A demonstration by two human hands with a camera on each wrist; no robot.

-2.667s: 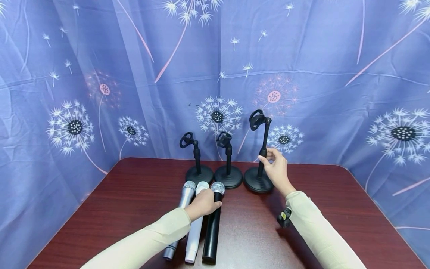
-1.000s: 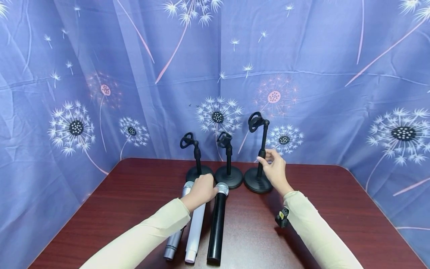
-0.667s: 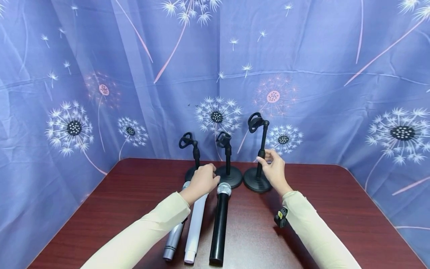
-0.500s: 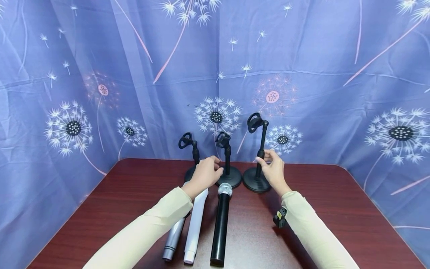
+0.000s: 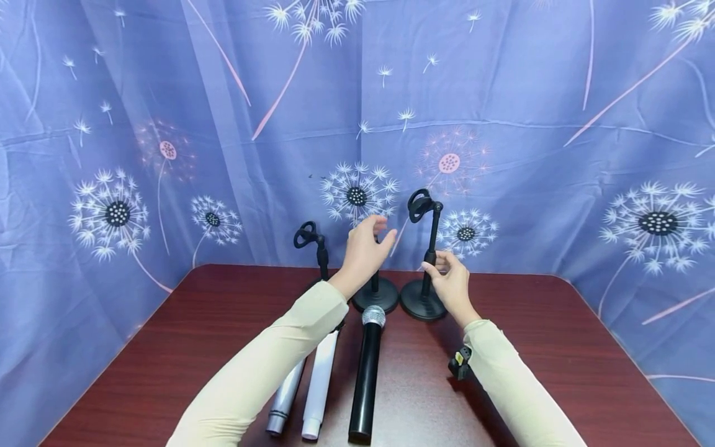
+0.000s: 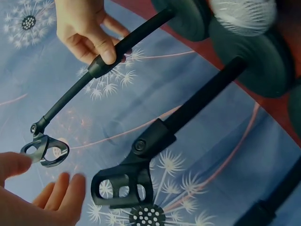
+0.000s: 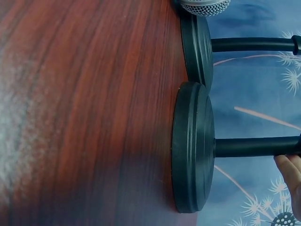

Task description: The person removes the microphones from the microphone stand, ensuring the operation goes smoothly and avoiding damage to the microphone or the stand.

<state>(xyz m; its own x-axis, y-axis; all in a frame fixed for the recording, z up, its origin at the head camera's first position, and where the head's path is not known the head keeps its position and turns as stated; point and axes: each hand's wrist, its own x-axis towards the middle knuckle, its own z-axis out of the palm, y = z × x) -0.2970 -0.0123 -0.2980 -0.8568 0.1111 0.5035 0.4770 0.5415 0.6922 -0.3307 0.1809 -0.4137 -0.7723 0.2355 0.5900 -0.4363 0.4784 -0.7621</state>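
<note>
The right hand (image 5: 451, 285) pinches the collar on the pole of the tallest black microphone stand (image 5: 422, 304), which stands upright at the right. Raised beside the middle microphone stand (image 5: 375, 298), the left hand (image 5: 364, 251) holds nothing and covers that stand's top in the head view. In the left wrist view its fingers (image 6: 70, 195) are spread near the middle stand's clip (image 6: 123, 186). A black microphone (image 5: 365, 379) with a silver mesh head lies in front of the middle stand. The right wrist view shows the tallest stand's round base (image 7: 193, 148) flat on the table.
A white microphone (image 5: 321, 385) and a silver microphone (image 5: 286, 397) lie left of the black one, their heads hidden by the left arm. A third, short stand (image 5: 322, 254) is at the left. Behind the reddish-brown table (image 5: 530, 335) hangs a blue dandelion-print curtain (image 5: 268, 180).
The left hand has moved the black microphone slightly right, let go of it, and risen forward and right to the middle stand. The right hand has kept its hold on the tallest stand.
</note>
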